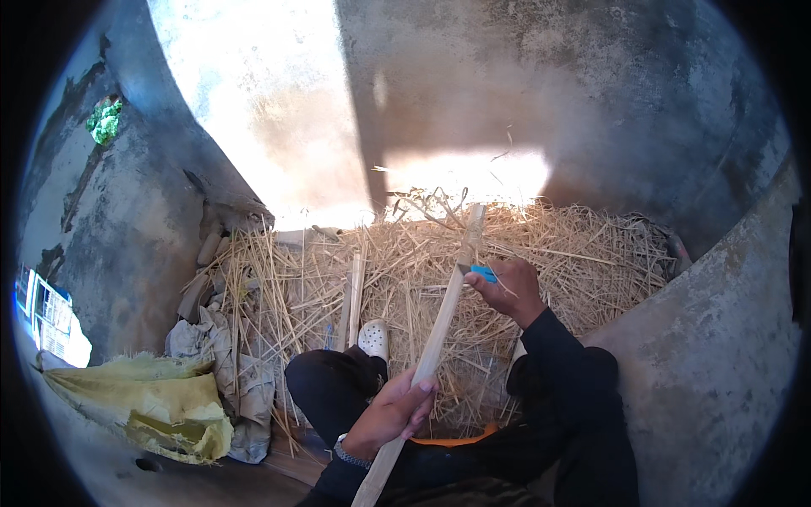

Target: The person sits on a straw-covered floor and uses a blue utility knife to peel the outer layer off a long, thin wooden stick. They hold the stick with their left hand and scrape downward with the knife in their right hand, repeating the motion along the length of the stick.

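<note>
A long, pale strip of wood or bamboo (440, 328) slants from my lap up toward the straw. My left hand (394, 412) is closed around its lower part, with a bracelet at the wrist. Farther up the strip, my right hand (512, 289) is closed on a small knife with a bright blue handle (484, 273). The dark blade tip lies at the strip's edge; how deep it bites cannot be made out. Thin curled shavings (428, 203) show around the strip's far end.
Straw-like shavings (583, 253) cover the floor ahead, below a concrete wall (541, 93) with sunlit patches. More strips (356, 296) stand near my white clog (373, 339). A torn yellow sack (160, 401) and grey cloth (251, 389) lie at the left.
</note>
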Motion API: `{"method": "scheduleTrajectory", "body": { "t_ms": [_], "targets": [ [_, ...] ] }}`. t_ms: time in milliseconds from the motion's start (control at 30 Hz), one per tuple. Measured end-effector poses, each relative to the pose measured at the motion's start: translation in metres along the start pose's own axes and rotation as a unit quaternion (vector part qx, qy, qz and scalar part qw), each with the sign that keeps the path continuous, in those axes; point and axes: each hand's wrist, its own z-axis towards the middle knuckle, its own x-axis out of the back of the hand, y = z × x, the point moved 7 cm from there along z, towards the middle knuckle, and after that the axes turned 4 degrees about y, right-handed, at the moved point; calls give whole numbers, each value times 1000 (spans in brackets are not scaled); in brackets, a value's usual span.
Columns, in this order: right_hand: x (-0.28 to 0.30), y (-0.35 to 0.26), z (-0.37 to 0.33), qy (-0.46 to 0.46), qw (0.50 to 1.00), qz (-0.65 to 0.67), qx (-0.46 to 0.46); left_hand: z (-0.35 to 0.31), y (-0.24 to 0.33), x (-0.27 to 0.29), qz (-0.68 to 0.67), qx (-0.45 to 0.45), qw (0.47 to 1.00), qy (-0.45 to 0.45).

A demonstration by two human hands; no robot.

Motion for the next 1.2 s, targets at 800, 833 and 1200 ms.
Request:
{"method": "scheduleTrajectory", "body": {
  "t_ms": [800, 833, 1200],
  "targets": [
    [-72, 41, -22, -177, 880, 379, -225, 19, -8, 17, 6, 12, 999, 38],
    [-53, 12, -20, -183, 933, 276, -141, 16, -6, 23, 6, 6, 999, 48],
    [-17, -50, -27, -100, 991, -10, 84, 11, 2, 23, 32, -13, 998, 50]
  ]
}}
